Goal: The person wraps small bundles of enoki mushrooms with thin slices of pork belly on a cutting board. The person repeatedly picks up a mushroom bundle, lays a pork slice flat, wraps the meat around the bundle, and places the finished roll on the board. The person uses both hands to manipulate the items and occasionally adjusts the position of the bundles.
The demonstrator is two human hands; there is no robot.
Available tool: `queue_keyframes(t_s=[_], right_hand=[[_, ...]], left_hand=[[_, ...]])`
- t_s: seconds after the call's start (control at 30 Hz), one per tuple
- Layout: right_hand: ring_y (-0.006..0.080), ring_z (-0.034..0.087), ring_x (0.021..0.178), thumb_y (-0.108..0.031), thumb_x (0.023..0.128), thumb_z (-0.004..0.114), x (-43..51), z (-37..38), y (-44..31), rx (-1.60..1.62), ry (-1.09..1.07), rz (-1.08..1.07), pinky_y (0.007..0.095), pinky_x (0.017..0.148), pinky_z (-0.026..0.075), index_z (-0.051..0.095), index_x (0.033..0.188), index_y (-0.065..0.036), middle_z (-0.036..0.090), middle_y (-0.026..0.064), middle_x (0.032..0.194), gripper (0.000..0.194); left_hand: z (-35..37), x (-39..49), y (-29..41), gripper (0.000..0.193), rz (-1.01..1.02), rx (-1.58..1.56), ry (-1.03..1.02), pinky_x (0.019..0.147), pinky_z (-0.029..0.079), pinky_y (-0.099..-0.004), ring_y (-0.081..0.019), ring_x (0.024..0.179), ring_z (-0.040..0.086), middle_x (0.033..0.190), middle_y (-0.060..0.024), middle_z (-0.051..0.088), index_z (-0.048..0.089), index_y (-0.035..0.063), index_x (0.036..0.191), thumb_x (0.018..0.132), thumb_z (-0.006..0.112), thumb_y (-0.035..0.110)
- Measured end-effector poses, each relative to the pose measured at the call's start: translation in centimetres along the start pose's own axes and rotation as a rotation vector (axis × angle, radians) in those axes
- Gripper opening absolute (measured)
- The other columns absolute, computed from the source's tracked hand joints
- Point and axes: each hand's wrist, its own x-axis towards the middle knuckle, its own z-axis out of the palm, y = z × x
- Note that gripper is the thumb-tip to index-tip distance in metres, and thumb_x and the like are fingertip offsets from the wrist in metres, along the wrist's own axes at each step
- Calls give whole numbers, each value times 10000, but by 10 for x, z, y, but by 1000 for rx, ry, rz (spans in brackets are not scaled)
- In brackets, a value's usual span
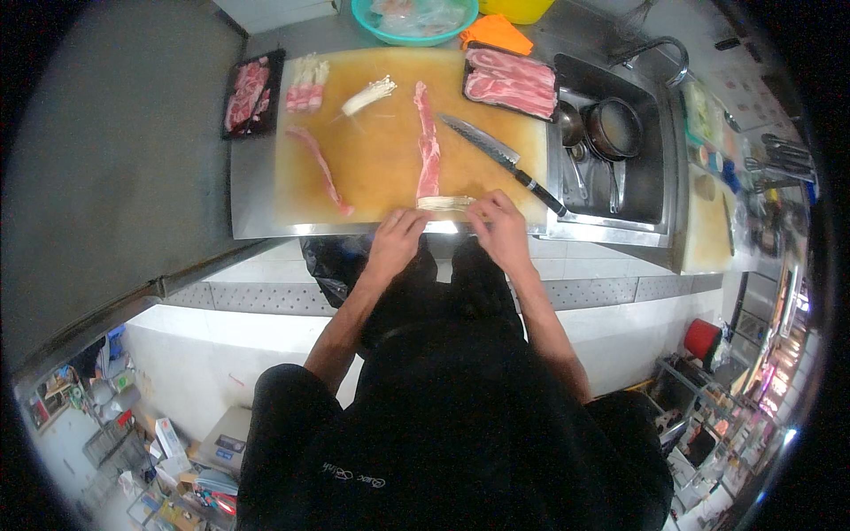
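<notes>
A bundle of enoki mushrooms (pixel 446 203) lies crosswise over the near end of a long strip of sliced raw meat (pixel 429 149) on the yellowed cutting board (pixel 378 166). My left hand (pixel 397 240) holds the bundle's left end, fingertips close to the meat. At its right end, the fingers of my right hand (pixel 499 224) pinch the mushroom tips. A kitchen knife (pixel 488 147) with a black handle rests diagonally to the right, its blade pointing away from me. Another thin meat strip (pixel 322 166) lies on the left, and a loose enoki bunch (pixel 369 96) sits farther back.
Several meat-wrapped enoki rolls (pixel 307 85) stand at the board's back left, beside a black tray of meat (pixel 248 94). Another meat tray (pixel 511 83) is at the back right. Pans (pixel 612 129) occupy the sink (pixel 654 192). A teal basin (pixel 415 34) and orange cloth (pixel 497 34) lie behind.
</notes>
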Motion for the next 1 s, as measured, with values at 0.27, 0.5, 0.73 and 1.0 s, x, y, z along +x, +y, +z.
queue_keyframes(t_s=[0.27, 0.5, 0.73, 1.0], right_hand=[[343, 653, 1044, -106, 853, 802, 24, 24, -1, -279, -37, -208, 470, 904, 535, 749, 1014, -45, 657, 92, 1034, 180], [283, 641, 980, -136, 833, 820, 25, 42, 18, -272, -29, -439, 441, 852, 520, 795, 1170, -115, 652, 57, 1012, 339], [276, 645, 926, -135, 833, 831, 20, 56, 28, -206, -15, -389, 428, 825, 526, 827, 1105, -119, 645, 58, 968, 273], [319, 638, 1014, -232, 861, 805, 30, 45, 14, -141, -62, -358, 473, 894, 502, 795, 1180, -119, 661, 107, 1061, 339]], left_hand=[[-2, 4, 0, 259, -10, 33, 5, 969, 553, -419, -288, 1076, 658, 1189, -71, 682, 751, 62, 1119, 865, 703, 59], [-2, 14, 3, 203, -82, -48, 84, 963, 547, -464, -362, 1131, 662, 1257, -105, 697, 768, 78, 1104, 907, 728, 53], [2, 35, -9, 155, -178, -226, -21, 948, 536, -497, -389, 1074, 686, 1169, -148, 730, 753, 59, 1054, 899, 758, 49], [8, 70, -27, 191, -442, -296, -225, 870, 557, -494, -429, 1002, 717, 1005, -208, 747, 765, 13, 1078, 893, 761, 62]])
